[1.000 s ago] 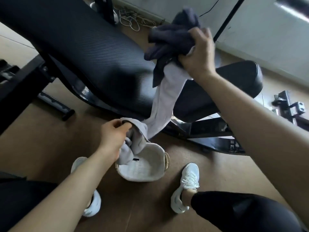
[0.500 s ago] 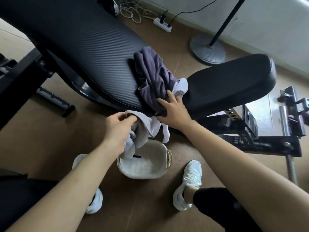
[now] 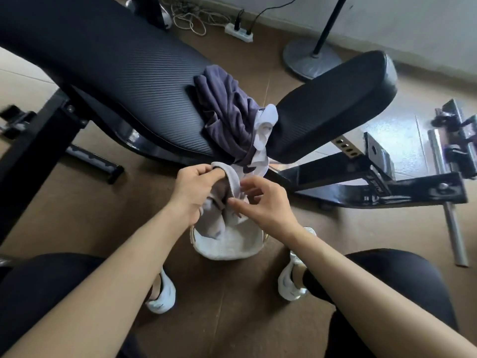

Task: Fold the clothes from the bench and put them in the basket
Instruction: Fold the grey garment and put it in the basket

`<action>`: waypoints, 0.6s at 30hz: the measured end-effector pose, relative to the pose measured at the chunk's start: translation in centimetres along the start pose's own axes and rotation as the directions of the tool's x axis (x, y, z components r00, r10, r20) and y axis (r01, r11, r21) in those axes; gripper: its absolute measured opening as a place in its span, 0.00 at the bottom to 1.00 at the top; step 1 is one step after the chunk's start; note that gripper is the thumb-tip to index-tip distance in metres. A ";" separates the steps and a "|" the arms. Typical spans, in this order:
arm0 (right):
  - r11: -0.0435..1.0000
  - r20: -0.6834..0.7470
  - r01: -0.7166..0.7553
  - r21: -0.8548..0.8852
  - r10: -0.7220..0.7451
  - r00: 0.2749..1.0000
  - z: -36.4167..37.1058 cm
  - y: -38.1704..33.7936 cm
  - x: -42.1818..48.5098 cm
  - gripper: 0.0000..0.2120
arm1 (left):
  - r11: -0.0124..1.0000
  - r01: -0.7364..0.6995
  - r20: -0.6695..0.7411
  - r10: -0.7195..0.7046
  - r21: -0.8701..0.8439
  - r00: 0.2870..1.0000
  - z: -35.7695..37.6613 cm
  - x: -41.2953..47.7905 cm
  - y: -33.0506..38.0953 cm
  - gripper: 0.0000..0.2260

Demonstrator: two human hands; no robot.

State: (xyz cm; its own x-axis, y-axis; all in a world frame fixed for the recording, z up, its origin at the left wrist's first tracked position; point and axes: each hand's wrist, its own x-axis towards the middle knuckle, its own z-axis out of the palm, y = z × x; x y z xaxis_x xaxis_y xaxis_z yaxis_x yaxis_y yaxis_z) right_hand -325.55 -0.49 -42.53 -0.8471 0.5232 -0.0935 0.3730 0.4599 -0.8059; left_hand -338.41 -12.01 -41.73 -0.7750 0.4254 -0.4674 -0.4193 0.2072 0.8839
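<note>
Brown flooring is spreading under a black padded surface (image 3: 116,73), whose ribbed back pad is sloping away beyond both grips; the left grip (image 3: 196,188) is curling its fingers round the upper edge of a pale grey garment (image 3: 233,182) and holding it bunched; the right grip (image 3: 268,202), just beside the left one, is pinching a fold of the same garment between thumb and forefinger; the garment's lower part is hanging from the grips into a white basket (image 3: 232,254), which is standing on the floor directly beneath them, between two white shoes (image 3: 162,293); just beyond the grips, a crumpled purple garment (image 3: 229,112) is lying in the dip where the back pad is meeting the seat pad (image 3: 330,99); a white garment (image 3: 265,125) is lying against its right side and drooping towards the grips; whether it is touching the grey one I cannot tell; far beyond the right grip, a white power strip (image 3: 238,31) and a round stand base (image 3: 309,59) are sitting on the floor near the wall.
</note>
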 end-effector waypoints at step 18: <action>0.974 -0.026 0.182 -0.134 -0.187 0.982 -7.2 -1.1 -9.9 0.06 | 0.940 -0.241 0.359 0.145 0.240 0.922 -2.9 -10.7 0.5 0.07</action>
State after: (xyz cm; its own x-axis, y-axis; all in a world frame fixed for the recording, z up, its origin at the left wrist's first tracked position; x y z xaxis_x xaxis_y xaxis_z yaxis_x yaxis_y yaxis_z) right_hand -314.82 -1.02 -36.54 -0.8919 0.4462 0.0738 0.2601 0.6395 -0.7234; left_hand -331.71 -19.05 -36.38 -0.6052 0.7387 -0.2966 -0.0938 0.3038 0.9481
